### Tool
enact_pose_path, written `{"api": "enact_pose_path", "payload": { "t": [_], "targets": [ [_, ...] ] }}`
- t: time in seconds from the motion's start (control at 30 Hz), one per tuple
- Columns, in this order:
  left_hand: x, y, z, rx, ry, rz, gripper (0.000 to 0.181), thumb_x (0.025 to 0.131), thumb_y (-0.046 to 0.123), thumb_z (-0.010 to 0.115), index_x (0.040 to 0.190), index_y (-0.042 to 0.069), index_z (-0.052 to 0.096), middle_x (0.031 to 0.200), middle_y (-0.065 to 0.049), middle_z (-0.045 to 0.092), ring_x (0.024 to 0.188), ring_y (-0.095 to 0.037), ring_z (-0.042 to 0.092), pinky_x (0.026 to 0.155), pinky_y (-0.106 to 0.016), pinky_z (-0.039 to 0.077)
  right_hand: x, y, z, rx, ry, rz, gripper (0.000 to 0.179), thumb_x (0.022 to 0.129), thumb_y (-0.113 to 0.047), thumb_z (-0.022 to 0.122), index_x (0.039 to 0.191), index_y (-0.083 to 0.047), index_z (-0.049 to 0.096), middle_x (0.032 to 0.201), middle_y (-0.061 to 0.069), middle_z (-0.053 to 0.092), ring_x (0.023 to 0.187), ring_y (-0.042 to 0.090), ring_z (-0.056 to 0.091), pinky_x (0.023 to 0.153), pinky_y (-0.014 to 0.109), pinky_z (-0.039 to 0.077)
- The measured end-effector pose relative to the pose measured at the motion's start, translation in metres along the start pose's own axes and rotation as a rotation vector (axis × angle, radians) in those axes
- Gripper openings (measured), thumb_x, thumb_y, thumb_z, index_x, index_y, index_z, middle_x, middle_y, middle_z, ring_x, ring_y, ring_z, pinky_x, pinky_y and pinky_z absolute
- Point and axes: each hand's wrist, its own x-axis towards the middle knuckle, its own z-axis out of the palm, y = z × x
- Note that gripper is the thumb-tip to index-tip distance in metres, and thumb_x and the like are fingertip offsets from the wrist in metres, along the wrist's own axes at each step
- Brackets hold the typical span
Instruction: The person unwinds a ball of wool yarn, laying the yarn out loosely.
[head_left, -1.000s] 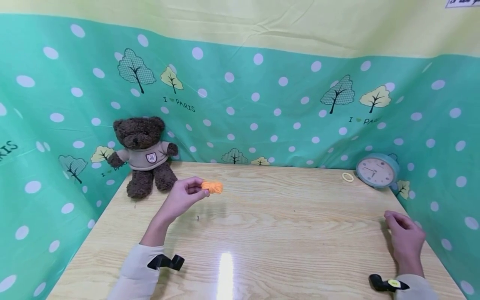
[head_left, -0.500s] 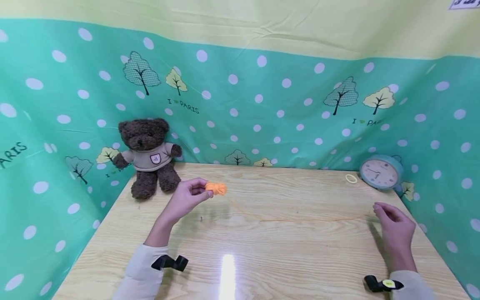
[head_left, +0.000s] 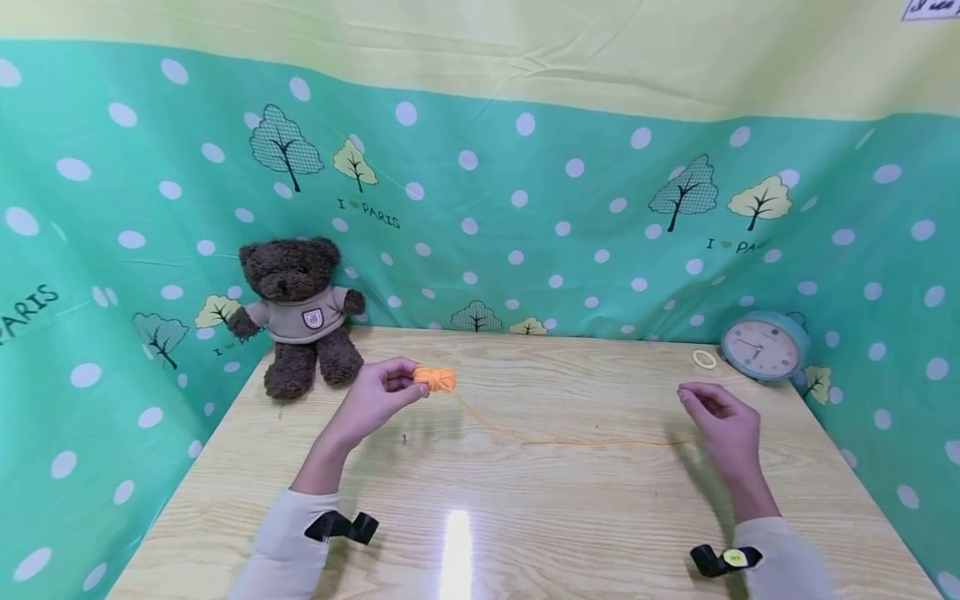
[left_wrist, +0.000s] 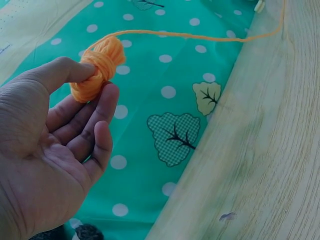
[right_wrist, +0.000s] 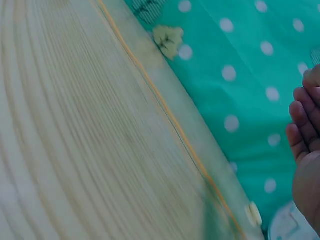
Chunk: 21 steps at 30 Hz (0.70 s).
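Note:
My left hand pinches a small skein of orange yarn between thumb and fingertips, raised over the left-middle of the table. In the left wrist view the skein shows its wraps, and a loose strand trails off it to the right. The strand crosses the wooden table towards my right hand, which hovers at the right with fingers loosely curled. In the right wrist view the strand runs along the table apart from the right hand's fingers, which show nothing held.
A brown teddy bear in a grey shirt sits at the table's back left. A pale ring lies beside a blue alarm clock at the back right. A green dotted curtain borders the table.
The right hand has moved left, away from the right end of the strand. A stretched-out strand now shows on the table. The left hand keeps its hold on the skein and has barely moved.

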Motion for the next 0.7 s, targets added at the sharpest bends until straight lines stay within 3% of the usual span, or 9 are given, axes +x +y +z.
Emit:
{"api": "enact_pose_path", "payload": {
  "t": [0.4, 0.7],
  "targets": [
    [0.000, -0.001, 0.002, -0.003, -0.007, 0.005, 0.027, 0.094, 0.011, 0.075, 0.114, -0.006, 0.066, 0.103, -0.013, 0.072, 0.085, -0.008, 0.071, 0.076, -0.022, 0.060, -0.007, -0.005, 0.055, -0.009, -0.165, -0.112, 0.020, 0.095, -0.004, 0.073, 0.108, 0.012, 0.072, 0.091, -0.019, 0.074, 0.086, -0.002, 0.068, 0.076, 0.011, 0.055],
    [0.000, 0.000, 0.002, 0.012, -0.002, -0.005, 0.027, 0.094, 0.012, 0.075, 0.114, -0.005, 0.067, 0.103, -0.013, 0.072, 0.086, -0.009, 0.071, 0.076, -0.022, 0.060, -0.015, -0.011, 0.097, 0.064, -0.277, -0.162, 0.018, 0.095, -0.005, 0.073, 0.106, 0.009, 0.073, 0.094, -0.015, 0.074, 0.089, 0.002, 0.068, 0.077, 0.014, 0.056]
  ]
}}
